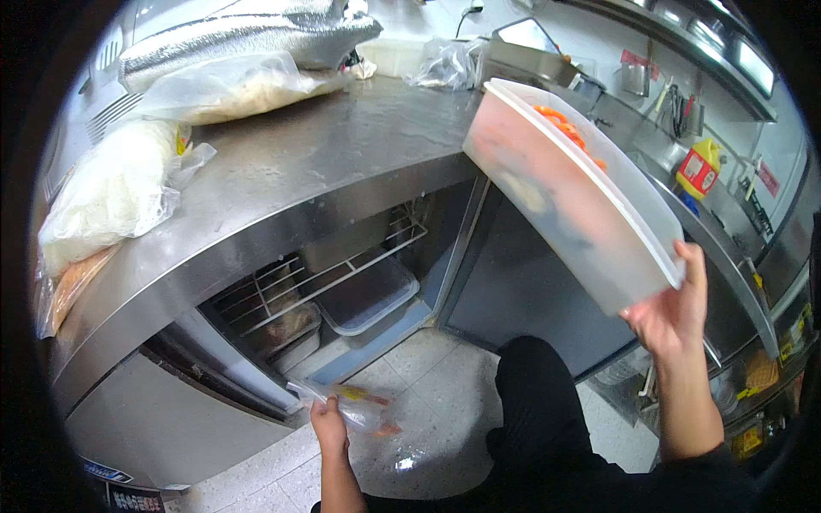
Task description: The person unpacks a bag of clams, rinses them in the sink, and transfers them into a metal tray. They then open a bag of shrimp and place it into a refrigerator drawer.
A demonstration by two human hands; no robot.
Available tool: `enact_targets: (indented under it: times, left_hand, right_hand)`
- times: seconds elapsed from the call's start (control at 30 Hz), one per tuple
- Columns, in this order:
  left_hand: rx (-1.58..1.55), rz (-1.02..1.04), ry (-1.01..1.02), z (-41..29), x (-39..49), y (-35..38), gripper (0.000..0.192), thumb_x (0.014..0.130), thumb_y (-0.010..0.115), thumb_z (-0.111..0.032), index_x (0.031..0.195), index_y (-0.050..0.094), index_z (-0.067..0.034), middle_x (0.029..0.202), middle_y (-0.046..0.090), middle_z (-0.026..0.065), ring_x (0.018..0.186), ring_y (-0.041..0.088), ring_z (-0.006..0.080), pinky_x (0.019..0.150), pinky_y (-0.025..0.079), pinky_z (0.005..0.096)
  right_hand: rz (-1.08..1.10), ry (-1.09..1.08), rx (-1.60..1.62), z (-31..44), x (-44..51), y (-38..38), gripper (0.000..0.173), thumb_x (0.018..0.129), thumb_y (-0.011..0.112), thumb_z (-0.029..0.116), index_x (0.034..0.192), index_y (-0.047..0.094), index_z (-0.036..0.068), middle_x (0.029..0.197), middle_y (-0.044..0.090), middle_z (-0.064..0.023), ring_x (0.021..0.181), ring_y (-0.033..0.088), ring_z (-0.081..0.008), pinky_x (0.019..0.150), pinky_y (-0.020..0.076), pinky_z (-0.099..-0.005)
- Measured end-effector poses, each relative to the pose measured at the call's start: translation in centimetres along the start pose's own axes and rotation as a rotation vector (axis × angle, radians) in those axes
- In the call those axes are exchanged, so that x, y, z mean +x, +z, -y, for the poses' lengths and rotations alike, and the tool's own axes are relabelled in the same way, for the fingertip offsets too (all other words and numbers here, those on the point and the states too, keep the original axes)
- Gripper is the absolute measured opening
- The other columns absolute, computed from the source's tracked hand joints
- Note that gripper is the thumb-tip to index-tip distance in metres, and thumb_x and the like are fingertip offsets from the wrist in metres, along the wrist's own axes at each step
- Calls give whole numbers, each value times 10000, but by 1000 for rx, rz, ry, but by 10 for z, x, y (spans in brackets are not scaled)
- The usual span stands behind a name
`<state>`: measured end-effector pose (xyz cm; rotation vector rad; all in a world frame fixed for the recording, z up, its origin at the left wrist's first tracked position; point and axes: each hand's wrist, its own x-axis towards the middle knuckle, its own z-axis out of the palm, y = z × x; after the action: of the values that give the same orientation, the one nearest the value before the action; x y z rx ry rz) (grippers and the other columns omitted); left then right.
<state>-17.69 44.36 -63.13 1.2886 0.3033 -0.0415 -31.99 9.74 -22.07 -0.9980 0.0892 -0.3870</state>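
My right hand (673, 308) grips the near end of a translucent white plastic tub (545, 199), which is tilted at the right end of the steel counter. Orange pieces of food (567, 131) show over its rim, and darker and pale contents blur through its wall. Low in front of me, my left hand (330, 426) pinches a clear plastic bag (359, 407) with some reddish content and a yellow label. That bag hangs over the tiled floor, before the open under-counter fridge (359, 276).
On the steel counter (308, 154) lie a silvery whole fish (250, 45), a bag of pale food (237, 86) and a bag of white food (115, 192). Wire shelf and lidded container (372, 295) sit inside the fridge. Its dark door (526, 282) stands open. A yellow jug (699, 168) is right.
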Motion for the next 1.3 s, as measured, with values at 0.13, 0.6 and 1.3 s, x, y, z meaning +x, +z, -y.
enact_targets:
  times: [0.13,0.6,1.3]
  left_hand:
    - [102,-58,-47,3,2,-1,224,953,544,-121,1101,604,36,1006,656,95,876,597,174,795,467,307]
    - [181,-140,120,-13,-24,1,167,967,549,-127,1012,625,14,843,648,55,735,552,119,680,445,292]
    - [94,9,-74,-33,-85,68,187,969,549,-117,1090,635,-3,942,675,56,805,617,129,702,498,275]
  right_hand:
    - [-228,87,25,-19,-39,-12,759,817,623,405,1384,333,-8,1209,540,-204,1026,625,-361,830,574,-524]
    - [-137,429,149,-226,-7,-132,676,788,622,210,1403,344,155,1357,467,-97,1256,493,-294,1038,455,-483]
    - [1101,170,-1100,-324,43,-99,950,832,754,383,1531,206,46,1588,170,-202,1472,160,-356,1167,214,-473]
